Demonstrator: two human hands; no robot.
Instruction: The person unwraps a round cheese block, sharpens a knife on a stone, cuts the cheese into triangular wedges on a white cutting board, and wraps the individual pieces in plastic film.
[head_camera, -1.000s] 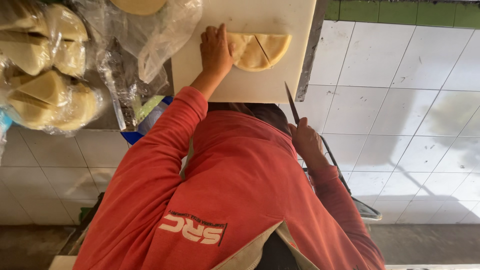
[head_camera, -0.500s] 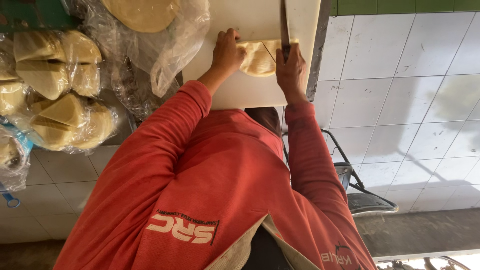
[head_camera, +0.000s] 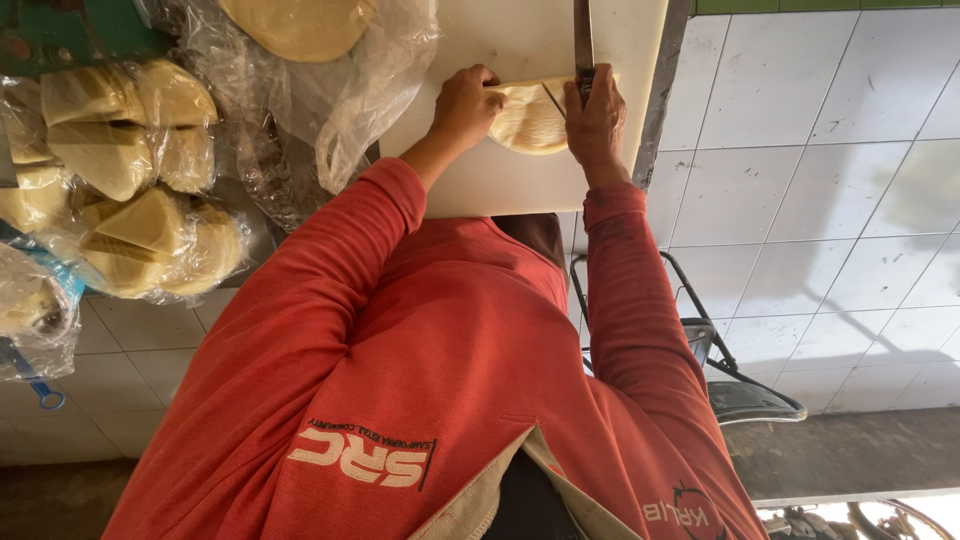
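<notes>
In the head view the picture is upside down relative to the person, whose red sleeves reach up to a white cutting board (head_camera: 520, 180) at the top of the frame. On the board lies a pale yellow flat round (head_camera: 530, 118), possibly a small stack of them; the view is too flat to tell how many layers there are. The left hand (head_camera: 465, 105) presses down on the round's near edge with curled fingers, pinning it. The right hand (head_camera: 597, 120) is clenched around the handle of a knife (head_camera: 582, 40), whose blade runs up and away across the round's right side. A thin cut line already shows on the round.

It looks light, thin and pliable, likely to tear or slide if pushed sideways, so it is best held flat from above with fingertips well clear of the blade.

To the left, clear plastic bags (head_camera: 130, 200) hold folded yellow wedges of the same stuff, and another whole round (head_camera: 300, 25) sits in plastic by the board. White wall tiles (head_camera: 800, 150) fill the right side.
</notes>
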